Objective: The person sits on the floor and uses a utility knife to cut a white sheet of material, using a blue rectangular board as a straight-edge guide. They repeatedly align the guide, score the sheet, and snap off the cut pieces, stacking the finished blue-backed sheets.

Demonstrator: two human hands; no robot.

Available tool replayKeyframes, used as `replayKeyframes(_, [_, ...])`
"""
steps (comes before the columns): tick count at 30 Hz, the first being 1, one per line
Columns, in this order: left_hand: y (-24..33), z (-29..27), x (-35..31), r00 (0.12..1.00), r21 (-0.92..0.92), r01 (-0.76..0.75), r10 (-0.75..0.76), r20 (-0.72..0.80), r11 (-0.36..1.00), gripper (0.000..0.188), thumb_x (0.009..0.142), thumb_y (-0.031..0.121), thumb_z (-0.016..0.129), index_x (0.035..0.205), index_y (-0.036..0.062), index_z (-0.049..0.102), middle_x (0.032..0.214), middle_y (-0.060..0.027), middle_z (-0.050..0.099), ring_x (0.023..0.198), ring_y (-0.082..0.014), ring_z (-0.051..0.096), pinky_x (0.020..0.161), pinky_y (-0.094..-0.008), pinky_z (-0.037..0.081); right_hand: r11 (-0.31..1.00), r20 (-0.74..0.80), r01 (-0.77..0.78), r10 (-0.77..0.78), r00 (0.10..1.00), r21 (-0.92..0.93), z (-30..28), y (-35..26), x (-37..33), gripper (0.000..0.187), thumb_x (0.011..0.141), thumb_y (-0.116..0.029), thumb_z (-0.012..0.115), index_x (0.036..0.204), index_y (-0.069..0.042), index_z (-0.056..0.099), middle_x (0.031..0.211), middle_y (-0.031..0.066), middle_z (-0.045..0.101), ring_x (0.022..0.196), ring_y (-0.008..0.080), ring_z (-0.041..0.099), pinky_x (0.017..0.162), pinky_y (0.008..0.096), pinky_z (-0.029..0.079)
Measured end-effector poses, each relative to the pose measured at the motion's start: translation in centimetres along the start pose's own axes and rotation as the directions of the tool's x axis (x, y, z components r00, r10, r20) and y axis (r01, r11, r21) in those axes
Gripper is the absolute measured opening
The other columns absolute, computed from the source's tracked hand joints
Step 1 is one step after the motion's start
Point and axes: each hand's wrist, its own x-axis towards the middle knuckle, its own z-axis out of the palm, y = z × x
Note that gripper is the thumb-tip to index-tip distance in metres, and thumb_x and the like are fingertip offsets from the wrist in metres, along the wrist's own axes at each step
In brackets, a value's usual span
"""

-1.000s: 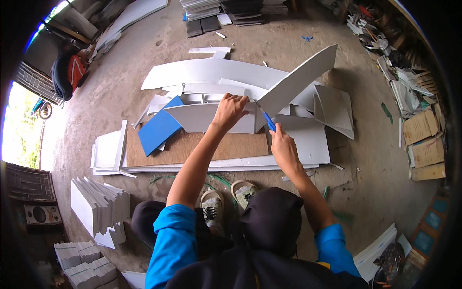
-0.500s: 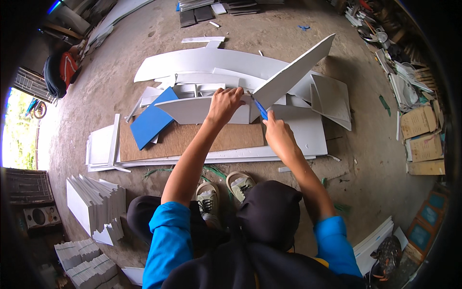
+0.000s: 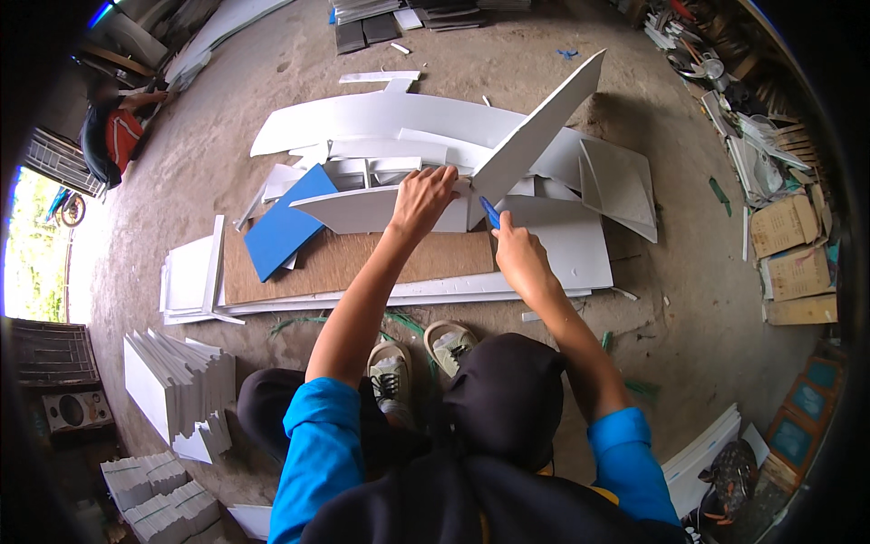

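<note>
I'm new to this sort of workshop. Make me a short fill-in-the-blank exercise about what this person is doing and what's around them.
1. The person's right hand holds a slim tool whose handle is coloured ____.
2. The flat blue rectangular panel lies on the ____ side of the person's left hand.
3. The thin, point-ended board partly hidden by that hand is coloured ____.
4. Brown cardboard pieces lie near the picture's ____ edge.

Missing words: blue; left; white; right.

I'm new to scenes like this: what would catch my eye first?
Probably the bright blue panel, lying aslant left of centre, partly on a brown board. Near the middle, a long white panel juts toward the upper right; just below it, the right hand holds a blue tool, the left hand a white piece.
</note>
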Motion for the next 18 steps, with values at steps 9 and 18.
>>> replayKeyframes(9, [0.7,0.1,-0.1,0.997,0.002,0.035,-0.034,-0.069,0.999,0.029,0.073,0.022,0.065,0.092,0.0088,0.049,0.083,-0.0043,0.06,0.077,-0.0213,0.059,0.066,-0.0333,0.047,0.996,0.156,0.051,-0.039,0.987,-0.077,3.5,2.7,1.4,0.02,0.085,-0.013,0.044,0.095,0.003,0.05,0.077,0.0244,0.061,0.075,0.0395,0.061,0.064,0.0468,0.05])
replayKeyframes(18, [-0.3,-0.6,0.0,1.0,-0.129,-0.019,0.017,-0.019,0.991,0.028,0.073,0.016,0.064,0.096,0.0106,0.051,0.086,-0.0049,0.061,0.078,-0.0233,0.061,0.066,-0.0342,0.049,0.988,0.1,-0.155,0.157,0.983,-0.023,8.0,7.5,-3.4,0.021,0.09,-0.019,0.042,0.096,0.0,0.043,0.071,0.024,0.059,0.068,0.0416,0.059,0.057,0.0485,0.046])
